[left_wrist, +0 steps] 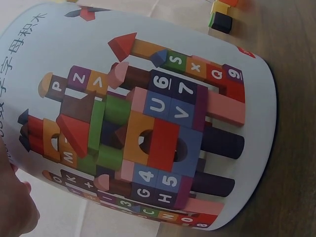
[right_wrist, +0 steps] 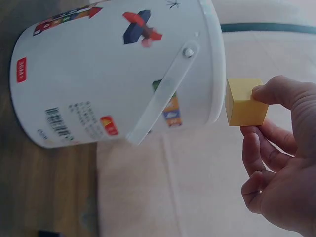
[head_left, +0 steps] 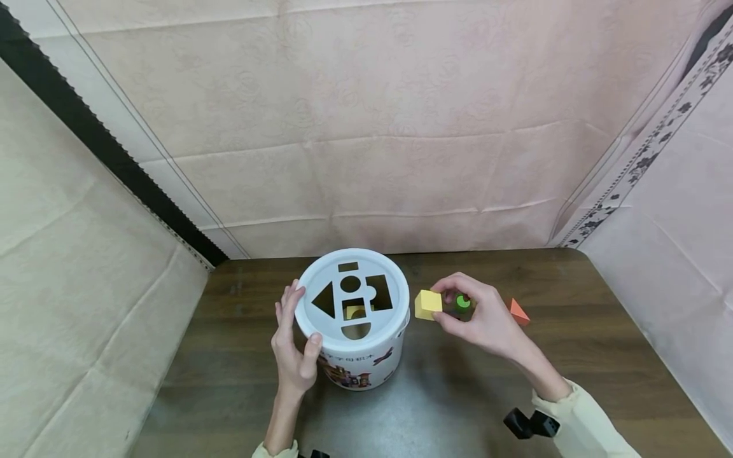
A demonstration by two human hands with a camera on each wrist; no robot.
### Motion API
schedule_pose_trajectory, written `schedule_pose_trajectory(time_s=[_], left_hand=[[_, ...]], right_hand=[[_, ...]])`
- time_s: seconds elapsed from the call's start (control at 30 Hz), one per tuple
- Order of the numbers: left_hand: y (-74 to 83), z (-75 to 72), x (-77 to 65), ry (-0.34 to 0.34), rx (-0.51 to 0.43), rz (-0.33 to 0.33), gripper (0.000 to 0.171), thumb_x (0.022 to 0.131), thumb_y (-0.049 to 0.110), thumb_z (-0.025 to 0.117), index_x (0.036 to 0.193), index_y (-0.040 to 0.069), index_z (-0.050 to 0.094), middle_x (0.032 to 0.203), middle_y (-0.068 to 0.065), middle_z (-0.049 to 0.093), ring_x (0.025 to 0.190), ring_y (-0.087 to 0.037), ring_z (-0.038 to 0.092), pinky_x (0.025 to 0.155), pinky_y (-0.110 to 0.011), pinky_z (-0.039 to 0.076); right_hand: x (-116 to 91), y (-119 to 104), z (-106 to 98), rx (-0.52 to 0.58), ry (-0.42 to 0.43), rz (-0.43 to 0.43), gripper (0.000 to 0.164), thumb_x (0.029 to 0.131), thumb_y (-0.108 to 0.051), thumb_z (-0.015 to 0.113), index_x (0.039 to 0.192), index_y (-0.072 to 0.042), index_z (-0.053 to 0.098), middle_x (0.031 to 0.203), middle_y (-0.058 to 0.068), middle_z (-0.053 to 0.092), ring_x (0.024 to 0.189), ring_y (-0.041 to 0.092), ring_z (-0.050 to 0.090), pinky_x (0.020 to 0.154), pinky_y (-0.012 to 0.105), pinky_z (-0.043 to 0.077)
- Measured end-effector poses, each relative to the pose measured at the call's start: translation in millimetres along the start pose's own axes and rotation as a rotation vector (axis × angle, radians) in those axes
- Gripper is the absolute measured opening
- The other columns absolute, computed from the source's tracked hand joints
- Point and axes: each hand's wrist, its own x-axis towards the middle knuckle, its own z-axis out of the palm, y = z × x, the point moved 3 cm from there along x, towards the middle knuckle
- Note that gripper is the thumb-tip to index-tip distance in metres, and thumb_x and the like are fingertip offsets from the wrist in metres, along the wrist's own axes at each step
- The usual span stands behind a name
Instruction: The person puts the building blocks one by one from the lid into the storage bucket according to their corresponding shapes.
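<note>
Yellow cube: [head_left: 428, 305] off the tabletop [head_left: 572, 337], just beside the right rim of the lid [head_left: 375, 332]; a narrow gap shows from overhead. The right wrist view puts it slightly above lid level.
Right hand: [head_left: 487, 313] pinches the cube between thumb and fingers, coming at it from the right; the lower fingers are bent.
Left hand: [head_left: 296, 359] spread against the bucket's left side, thumb apart from the fingers, touching the rim.
Bucket: [head_left: 366, 364] white, printed, upright, left of the tabletop's middle; its lid reaches across the far edge in the head view. Carry handle [right_wrist: 163, 98] hangs on its right side.
Lid openings: triangle, circle, rectangle, half-circle, a notched one to the right, and a square through which something yellow shows.
Key relation: my reading, the sideways offset between cube and lid. Openings lie left of the cube; the right hand is the nearer one, the left being across the lid. No clear long axis on the cube.
Green block: [head_left: 462, 303] partly hidden, framed by the right hand's fingers; exact shape unclear.
Orange triangular block: [head_left: 518, 313] past the right wrist, toward the tabletop's far right corner.
</note>
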Motion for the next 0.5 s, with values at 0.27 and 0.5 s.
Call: schedule_pose_trajectory(time_s=[0.27,0.5], left_hand=[[-0.3,0.4,0.0,0.005,0.004,0.000,0.067,0.088,0.039,0.058,0.138,-0.004,0.055,0.143,-0.022,0.052,0.137,-0.046,0.039,0.107,-0.072,0.010],[-0.7,0.7,-0.6,0.002,0.004,-0.003,0.066,0.087,0.039,0.058,0.138,-0.004,0.055,0.144,-0.021,0.052,0.137,-0.046,0.039,0.107,-0.073,0.009]], right_hand=[[20,-19,8,0.058,-0.032,-0.062,0.041,0.073,0.002,0.084,0.109,-0.014,0.069,0.102,-0.003,0.066,0.087,0.017,0.058,0.070,0.027,0.048],[40,-27,28,0.028,-0.084,-0.094,0.038,0.074,-0.002,0.084,0.108,-0.010,0.070,0.104,-0.005,0.067,0.091,0.016,0.059,0.082,0.036,0.045]])
